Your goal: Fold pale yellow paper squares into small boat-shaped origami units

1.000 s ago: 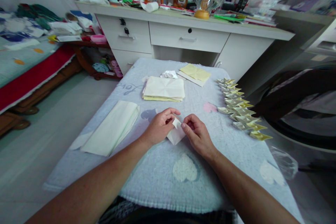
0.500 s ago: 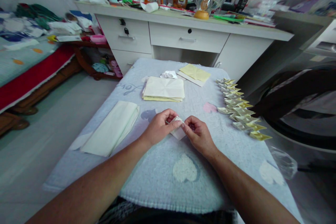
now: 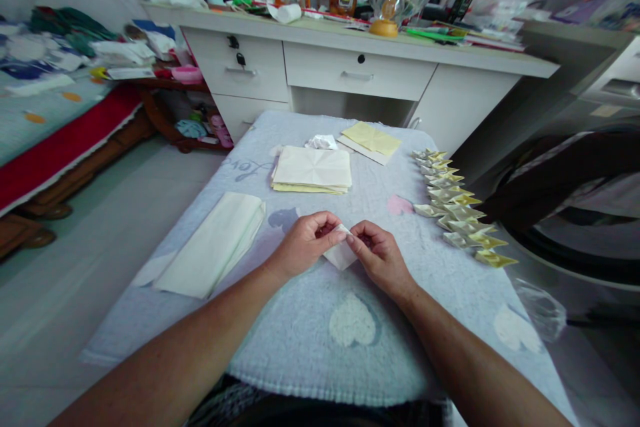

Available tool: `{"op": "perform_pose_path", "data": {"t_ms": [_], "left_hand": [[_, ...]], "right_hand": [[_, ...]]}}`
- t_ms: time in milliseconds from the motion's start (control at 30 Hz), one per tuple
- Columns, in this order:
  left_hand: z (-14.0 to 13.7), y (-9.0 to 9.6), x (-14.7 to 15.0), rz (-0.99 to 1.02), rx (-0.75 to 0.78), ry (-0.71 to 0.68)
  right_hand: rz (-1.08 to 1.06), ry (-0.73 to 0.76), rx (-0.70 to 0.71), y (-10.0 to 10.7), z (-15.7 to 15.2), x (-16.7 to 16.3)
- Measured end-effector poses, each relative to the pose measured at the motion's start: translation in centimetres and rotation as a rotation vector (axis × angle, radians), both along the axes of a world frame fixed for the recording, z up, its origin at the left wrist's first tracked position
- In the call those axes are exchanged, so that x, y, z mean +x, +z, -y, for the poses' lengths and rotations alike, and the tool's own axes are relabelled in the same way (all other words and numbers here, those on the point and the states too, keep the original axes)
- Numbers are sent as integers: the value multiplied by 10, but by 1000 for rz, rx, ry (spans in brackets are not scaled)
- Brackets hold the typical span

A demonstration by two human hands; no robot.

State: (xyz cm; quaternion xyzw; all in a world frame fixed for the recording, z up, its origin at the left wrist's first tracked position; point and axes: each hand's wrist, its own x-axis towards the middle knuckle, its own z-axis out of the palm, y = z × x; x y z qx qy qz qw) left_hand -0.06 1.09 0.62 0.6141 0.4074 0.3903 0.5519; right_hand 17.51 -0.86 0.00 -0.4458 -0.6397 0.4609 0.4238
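Observation:
Between my hands is a small folded piece of white paper [image 3: 341, 257], held just above the cloth-covered table. My left hand [image 3: 313, 240] pinches its upper left side, thumb on top. From the other side my right hand [image 3: 379, 255] grips it between thumb and curled fingers. The paper's lower corner points toward me; its upper part is partly hidden by my fingers. Beyond my hands lies a stack of creased white and yellow paper sheets [image 3: 313, 167]. To the right, several folded paper boats [image 3: 453, 210] stand in a row.
A long folded white paper bundle [image 3: 215, 243] lies at the left. Behind the stack are a crumpled white tissue [image 3: 321, 142] and a yellow sheet [image 3: 371, 137] on a white one. A cluttered white desk [image 3: 340, 47] stands past the table; a washing machine [image 3: 590, 207] is at right.
The paper in my hands has tilted slightly, and its lower corner sits a little nearer to me. Both hands keep their grip in nearly the same place.

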Motion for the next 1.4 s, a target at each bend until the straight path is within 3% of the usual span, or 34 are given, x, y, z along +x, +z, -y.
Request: {"op": "perform_pose_path", "data": {"t_ms": [400, 833, 1067, 1400], "left_hand": [[0, -1, -1, -46, 35, 21], [2, 0, 0, -118, 93, 15], [-4, -1, -2, 36, 7, 120], [-3, -2, -2, 66, -20, 127]], "right_hand": [[-35, 37, -76, -1, 0, 0], [29, 21, -21, -6, -2, 0], [-66, 18, -108, -1, -5, 6], [-117, -10, -103, -2, -9, 7]]}}
